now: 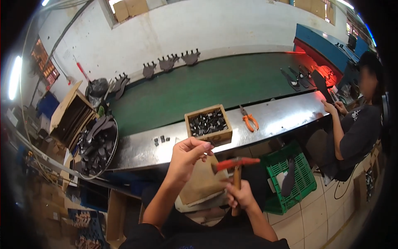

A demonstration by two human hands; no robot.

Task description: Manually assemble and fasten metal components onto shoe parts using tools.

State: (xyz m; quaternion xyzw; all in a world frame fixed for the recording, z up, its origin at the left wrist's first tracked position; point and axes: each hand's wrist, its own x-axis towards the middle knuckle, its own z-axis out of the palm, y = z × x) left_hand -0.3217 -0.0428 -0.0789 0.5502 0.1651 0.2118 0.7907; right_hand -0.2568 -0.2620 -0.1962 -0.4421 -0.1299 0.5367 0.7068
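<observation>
In my right hand [241,195] is a hammer [237,163] with a wooden handle and a red head, held upright over a tan work board [204,182] in front of me. My left hand [188,157] is raised beside the near edge of a wooden box [227,136] full of small black pieces [207,122]. Its thumb and fingertips are pinched together; whatever is between them is too small to make out. Several loose black pieces [161,140] lie on the metal ledge left of the box. Orange-handled pliers [248,120] rest to the box's right.
Behind the metal ledge [286,112] runs a green conveyor belt [199,81] carrying dark flat parts. A basket [97,145] heaped with black parts stands left. A green crate [290,178] sits on the floor at right. A co-worker [352,120] holds a dark part by the red-lit machine.
</observation>
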